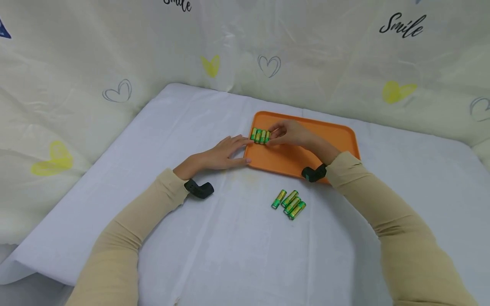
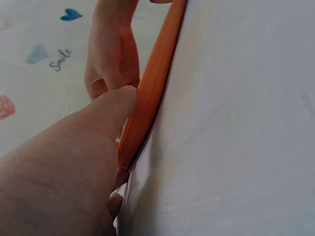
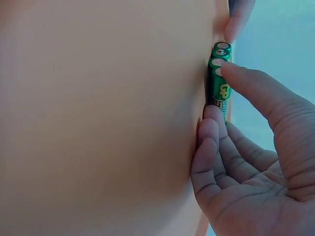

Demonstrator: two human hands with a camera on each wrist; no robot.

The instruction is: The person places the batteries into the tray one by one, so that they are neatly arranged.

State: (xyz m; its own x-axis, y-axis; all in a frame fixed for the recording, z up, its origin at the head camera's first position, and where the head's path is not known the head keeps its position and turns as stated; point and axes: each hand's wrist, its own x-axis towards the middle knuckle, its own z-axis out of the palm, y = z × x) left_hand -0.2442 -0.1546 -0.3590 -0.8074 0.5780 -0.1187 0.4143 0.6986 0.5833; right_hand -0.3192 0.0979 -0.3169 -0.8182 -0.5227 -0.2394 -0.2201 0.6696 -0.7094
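Note:
Several green-and-gold batteries (image 1: 258, 136) lie side by side in a row at the left end of an orange tray (image 1: 337, 136). My right hand (image 1: 292, 134) is over the tray and pinches the rightmost battery of the row (image 3: 219, 91), thumb at one end and fingertips at the other. My left hand (image 1: 226, 154) lies at the tray's left edge with its fingers extended. Its thumb touches the tray rim (image 2: 152, 83) near the front left corner, and its fingertips reach the left side of the row.
Several more batteries (image 1: 292, 205) lie on the white cloth (image 1: 229, 238) in front of the tray, one slightly apart from the others. A printed curtain (image 1: 306, 51) hangs behind the table. Each wrist wears a black camera band (image 1: 200, 189).

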